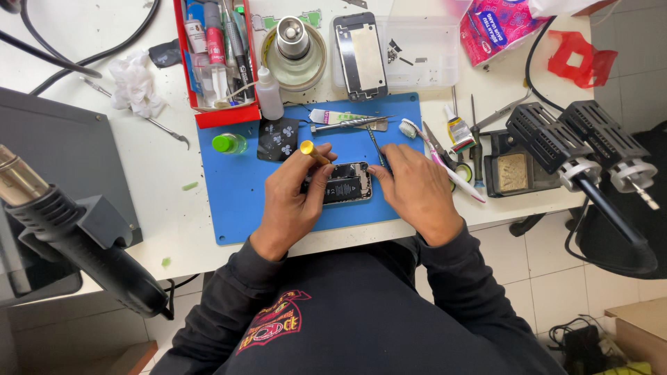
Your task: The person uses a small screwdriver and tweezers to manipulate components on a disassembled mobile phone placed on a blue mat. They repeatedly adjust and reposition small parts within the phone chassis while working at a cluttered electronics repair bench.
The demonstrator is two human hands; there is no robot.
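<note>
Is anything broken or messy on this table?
The phone between the left hand and right hand lies open, its insides showing. Its back cover sits apart by the clear tray, and a crumpled tissue lies loose.

A phone (347,182) lies open on a mat (236,194) on the table (167,173), between the left hand (295,201) and right hand (415,191). Behind it on the mat lie a tube (338,117) and tweezers (376,147). A toothbrush (445,163) lies right of the mat, a tool tray (212,104) behind its left corner, and a heat gun (76,236) far left.
</note>
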